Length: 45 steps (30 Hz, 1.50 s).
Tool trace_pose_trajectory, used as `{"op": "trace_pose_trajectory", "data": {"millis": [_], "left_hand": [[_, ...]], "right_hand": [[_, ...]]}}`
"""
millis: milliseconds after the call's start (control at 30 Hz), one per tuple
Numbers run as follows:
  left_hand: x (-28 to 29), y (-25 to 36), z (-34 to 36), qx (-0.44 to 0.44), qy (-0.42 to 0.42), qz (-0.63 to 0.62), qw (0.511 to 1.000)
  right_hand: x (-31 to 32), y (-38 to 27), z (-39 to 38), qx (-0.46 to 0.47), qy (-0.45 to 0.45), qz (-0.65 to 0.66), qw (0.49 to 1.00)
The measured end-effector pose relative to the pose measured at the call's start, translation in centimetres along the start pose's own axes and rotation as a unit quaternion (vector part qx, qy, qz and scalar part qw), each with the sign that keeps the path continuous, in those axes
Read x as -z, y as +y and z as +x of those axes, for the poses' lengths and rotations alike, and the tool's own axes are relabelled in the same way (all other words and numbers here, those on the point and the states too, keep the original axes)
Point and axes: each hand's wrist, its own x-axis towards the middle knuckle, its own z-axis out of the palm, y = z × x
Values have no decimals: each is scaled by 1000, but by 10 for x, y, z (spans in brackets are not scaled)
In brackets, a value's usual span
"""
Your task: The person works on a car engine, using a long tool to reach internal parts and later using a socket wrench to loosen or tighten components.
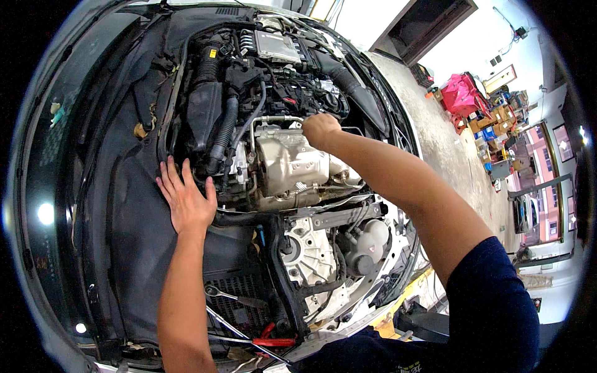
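My left hand lies flat with spread fingers on the black plastic cowl panel at the base of the windshield. Its fingertips reach toward the black rubber seal and the corrugated hose. My right hand is closed in a fist above the upper edge of a silver metal heat shield in the engine bay. Whatever those fingers grip, if anything, is hidden behind the hand. A bent metal pipe runs along the shield just left of this fist.
A ratchet and a red-handled tool lie on the near cowl. To their right sit a white strut tower and a pale fluid reservoir. Boxes and a red cover stand across the garage floor.
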Motion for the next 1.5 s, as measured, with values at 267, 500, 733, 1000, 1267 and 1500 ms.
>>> {"op": "trace_pose_trajectory", "data": {"millis": [267,500,733,1000,1267,1500], "left_hand": [[-1,-3,-2,-16,13,-2,1000],[-1,1,0,-7,5,-6,1000],[0,-1,0,-3,7,-3,1000],[-4,1,0,-13,16,-1,1000],[-9,7,3,-21,11,25,999],[-14,2,0,-10,-17,53,998]], "right_hand": [[-2,-2,29,-155,-29,177,972],[-35,13,56,-272,-68,307,909],[17,-8,0,-209,-31,218,953],[17,1,-34,-175,14,212,962],[-25,59,-83,-92,168,252,949],[-34,98,-71,-88,182,272,941]]}}
